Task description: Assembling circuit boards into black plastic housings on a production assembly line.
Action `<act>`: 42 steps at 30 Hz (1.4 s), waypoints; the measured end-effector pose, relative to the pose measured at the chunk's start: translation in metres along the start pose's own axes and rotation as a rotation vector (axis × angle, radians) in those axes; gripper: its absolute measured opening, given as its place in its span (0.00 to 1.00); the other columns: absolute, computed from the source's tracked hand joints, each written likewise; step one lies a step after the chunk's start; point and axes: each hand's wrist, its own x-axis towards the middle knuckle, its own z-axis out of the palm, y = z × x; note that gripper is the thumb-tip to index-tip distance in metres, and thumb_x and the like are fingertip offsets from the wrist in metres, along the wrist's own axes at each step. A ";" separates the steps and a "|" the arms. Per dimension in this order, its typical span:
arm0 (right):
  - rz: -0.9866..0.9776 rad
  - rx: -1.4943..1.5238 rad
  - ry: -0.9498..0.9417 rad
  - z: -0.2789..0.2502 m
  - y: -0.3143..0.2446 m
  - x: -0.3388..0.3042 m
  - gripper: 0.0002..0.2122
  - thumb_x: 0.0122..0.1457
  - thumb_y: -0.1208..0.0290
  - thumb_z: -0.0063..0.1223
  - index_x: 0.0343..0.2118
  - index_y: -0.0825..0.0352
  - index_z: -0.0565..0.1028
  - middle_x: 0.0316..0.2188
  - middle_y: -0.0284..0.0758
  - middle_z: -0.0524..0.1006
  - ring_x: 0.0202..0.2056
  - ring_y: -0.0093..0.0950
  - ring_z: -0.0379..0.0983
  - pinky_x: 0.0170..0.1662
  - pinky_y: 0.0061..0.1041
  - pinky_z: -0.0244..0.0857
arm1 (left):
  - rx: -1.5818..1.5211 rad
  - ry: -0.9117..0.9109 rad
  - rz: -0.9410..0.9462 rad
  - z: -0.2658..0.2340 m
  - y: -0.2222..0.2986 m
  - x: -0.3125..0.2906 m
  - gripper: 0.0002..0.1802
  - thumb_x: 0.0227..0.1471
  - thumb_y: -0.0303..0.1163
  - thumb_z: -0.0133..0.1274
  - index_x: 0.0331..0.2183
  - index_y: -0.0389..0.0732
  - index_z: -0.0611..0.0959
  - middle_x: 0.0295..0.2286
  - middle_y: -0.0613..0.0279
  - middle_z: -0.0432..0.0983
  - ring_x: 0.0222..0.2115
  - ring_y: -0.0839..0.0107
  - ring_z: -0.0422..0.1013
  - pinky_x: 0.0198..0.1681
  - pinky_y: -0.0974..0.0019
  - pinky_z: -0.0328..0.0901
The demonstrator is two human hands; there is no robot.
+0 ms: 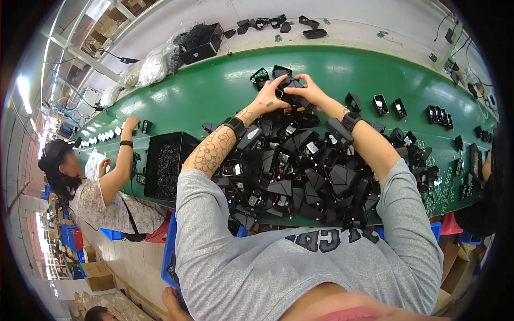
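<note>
Over the far side of the pile, my left hand [268, 98] and my right hand [313, 95] are closed around a black plastic housing [292, 84] from its two sides. My fingers partly cover it, so its inside is hidden. Two more black housings, one with a greenish board inside [260, 78] and one beside it [281, 70], lie just beyond my hands. Beneath my forearms spreads a large heap of angular black housings [340, 179], several with thin red and black wires and silvery parts showing.
A black bin of small dark parts [174, 140] stands left of the heap on the green table [214, 75]. Open housings [380, 105] and green circuit boards [441, 187] lie to the right. A co-worker [112, 198] sits at left; another person's arm [486, 167] shows at right.
</note>
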 end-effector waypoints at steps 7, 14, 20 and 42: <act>-0.213 0.075 -0.101 -0.005 -0.023 -0.043 0.30 0.47 0.69 0.64 0.54 0.56 0.62 0.44 0.36 0.69 0.42 0.28 0.70 0.35 0.28 0.73 | 0.052 0.017 0.062 -0.022 0.067 -0.023 0.50 0.28 0.28 0.60 0.58 0.49 0.62 0.43 0.46 0.66 0.43 0.51 0.67 0.48 0.59 0.64; -0.707 -0.421 -0.143 -0.004 -0.040 -0.154 0.27 0.47 0.75 0.59 0.52 0.63 0.65 0.51 0.35 0.66 0.48 0.26 0.66 0.48 0.26 0.64 | -0.088 -0.108 0.167 -0.044 0.158 -0.094 0.42 0.36 0.27 0.57 0.57 0.41 0.62 0.41 0.52 0.69 0.43 0.59 0.68 0.48 0.63 0.63; -0.650 -0.597 -0.299 -0.008 -0.013 -0.205 0.27 0.45 0.76 0.61 0.51 0.62 0.66 0.50 0.40 0.66 0.52 0.39 0.63 0.55 0.33 0.58 | 0.339 -0.286 0.148 -0.020 0.174 -0.144 0.43 0.44 0.41 0.57 0.59 0.44 0.58 0.50 0.46 0.61 0.48 0.50 0.64 0.45 0.54 0.67; -0.610 -1.271 -0.182 -0.010 -0.032 0.008 0.51 0.35 0.50 0.68 0.64 0.52 0.49 0.63 0.45 0.48 0.63 0.48 0.45 0.58 0.52 0.52 | 0.560 -0.320 -0.219 -0.048 -0.001 -0.011 0.58 0.26 0.58 0.68 0.59 0.60 0.58 0.59 0.33 0.41 0.58 0.31 0.45 0.56 0.42 0.54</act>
